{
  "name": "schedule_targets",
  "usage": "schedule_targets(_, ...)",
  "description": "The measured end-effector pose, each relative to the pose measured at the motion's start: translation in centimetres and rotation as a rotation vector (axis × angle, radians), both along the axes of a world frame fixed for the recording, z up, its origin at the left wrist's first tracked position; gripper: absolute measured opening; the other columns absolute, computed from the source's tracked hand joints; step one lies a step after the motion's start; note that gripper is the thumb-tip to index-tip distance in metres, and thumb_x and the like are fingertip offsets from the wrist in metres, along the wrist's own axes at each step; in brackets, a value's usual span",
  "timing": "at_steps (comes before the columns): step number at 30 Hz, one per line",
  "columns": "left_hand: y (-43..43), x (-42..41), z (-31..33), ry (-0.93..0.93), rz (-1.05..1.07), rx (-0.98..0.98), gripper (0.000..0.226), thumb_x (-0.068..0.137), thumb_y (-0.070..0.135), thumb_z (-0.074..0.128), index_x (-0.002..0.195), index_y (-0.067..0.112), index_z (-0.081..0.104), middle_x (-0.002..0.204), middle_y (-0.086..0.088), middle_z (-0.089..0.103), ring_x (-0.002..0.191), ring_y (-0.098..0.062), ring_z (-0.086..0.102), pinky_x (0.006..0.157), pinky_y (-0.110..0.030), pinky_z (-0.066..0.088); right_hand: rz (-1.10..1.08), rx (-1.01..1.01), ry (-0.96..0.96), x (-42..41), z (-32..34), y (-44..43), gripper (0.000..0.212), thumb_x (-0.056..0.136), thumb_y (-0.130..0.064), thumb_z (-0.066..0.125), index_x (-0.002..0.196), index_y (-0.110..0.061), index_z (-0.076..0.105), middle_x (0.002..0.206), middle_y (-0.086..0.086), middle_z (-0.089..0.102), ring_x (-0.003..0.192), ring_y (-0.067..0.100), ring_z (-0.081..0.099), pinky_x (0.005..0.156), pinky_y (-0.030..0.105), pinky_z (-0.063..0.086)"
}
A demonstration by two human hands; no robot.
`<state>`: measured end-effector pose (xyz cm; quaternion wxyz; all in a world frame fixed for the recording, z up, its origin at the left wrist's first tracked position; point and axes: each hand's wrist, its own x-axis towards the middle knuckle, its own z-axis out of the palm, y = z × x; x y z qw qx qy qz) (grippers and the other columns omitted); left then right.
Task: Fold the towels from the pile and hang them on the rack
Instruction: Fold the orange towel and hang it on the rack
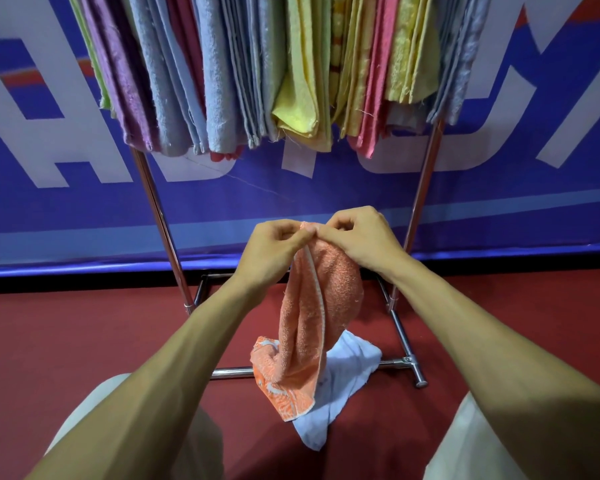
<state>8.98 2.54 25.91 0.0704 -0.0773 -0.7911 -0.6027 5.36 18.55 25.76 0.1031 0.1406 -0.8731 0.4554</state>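
Left hand (274, 249) & right hand (359, 237) meet at the top edge of an orange towel (312, 313), both pinched shut on it w/ thumb and fingertips, knuckles nearly touching. Towel hangs down from the grip, bunched lengthwise, pale hem strip running down its middle. Its lower end shows a white pattern on orange and drapes onto a white towel (347, 368) lying crumpled on the red floor (84, 327), between the person's knees in light trousers (94, 410).

White towel lies across the front base bar of the rack (160, 216), a chrome frame w/ two slanted uprights and a T-joint at the right foot. Rack stands just beyond the hands.

Up top, hung towels (257, 71) fill the rail, packed side by side: green and purple at left, then grey-blue, yellow in the middle, pink, more yellow, grey at right. Frayed threads hang off several lower edges.

Behind the rack, a blue banner (66, 202) w/ big white block letters and red accents; letters are cropped & partly hidden by towels, so the wording can't be read. No brand tags legible on any towel.
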Motion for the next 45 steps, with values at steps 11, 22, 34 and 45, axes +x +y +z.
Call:
schedule_targets(11, -1.0, -0.1, 1.3, 0.030, -0.125, 0.077, 0.025, 0.100, 0.012, 0.045, 0.077, 0.017, 0.054, 0.064, 0.013, 0.055, 0.061, -0.002, 0.050, 0.061, -0.015, 0.042, 0.331, 0.185, -0.126, -0.5, -0.6, 1.2, 0.016, 0.088, -0.026, 0.068, 0.103, -0.027, 0.065, 0.076, 0.001, 0.047, 0.065, 0.008, 0.050, 0.065, 0.025, 0.045)
schedule_targets(22, -3.2, -1.3, 1.3, 0.154, 0.212, 0.175, 0.026, 0.097, 0.010, 0.048, 0.074, 0.020, 0.057, 0.069, 0.008, 0.050, 0.066, -0.006, 0.044, 0.064, -0.022, 0.036, 0.191, 0.090, -0.138, -1.1, -0.8, 2.0, 0.038, 0.085, -0.038, 0.069, 0.059, -0.017, 0.051, 0.057, -0.006, 0.045, 0.051, 0.003, 0.039, 0.054, 0.021, 0.034)
schedule_targets(34, -3.3, -1.1, 1.4, 0.278, 0.420, 0.121, 0.016, 0.099, 0.024, 0.049, 0.087, 0.019, 0.059, 0.081, 0.011, 0.058, 0.075, 0.000, 0.050, 0.072, -0.019, 0.041, -0.124, -0.506, -0.045, -1.4, 0.1, 0.7, 0.011, 0.088, -0.017, 0.068, 0.077, -0.019, 0.070, 0.075, -0.001, 0.068, 0.075, 0.013, 0.061, 0.084, 0.044, 0.053)
schedule_targets(45, -5.5, -0.8, 10.0, 0.436, 0.368, -0.139, 0.018, 0.100, 0.029, 0.047, 0.099, 0.014, 0.057, 0.078, 0.006, 0.058, 0.069, -0.008, 0.049, 0.067, -0.030, 0.040, -0.299, -0.787, 0.082, -0.8, 12.0, -2.6, 0.013, 0.080, -0.024, 0.077, 0.072, -0.017, 0.069, 0.073, -0.001, 0.067, 0.070, 0.011, 0.058, 0.069, 0.033, 0.050)
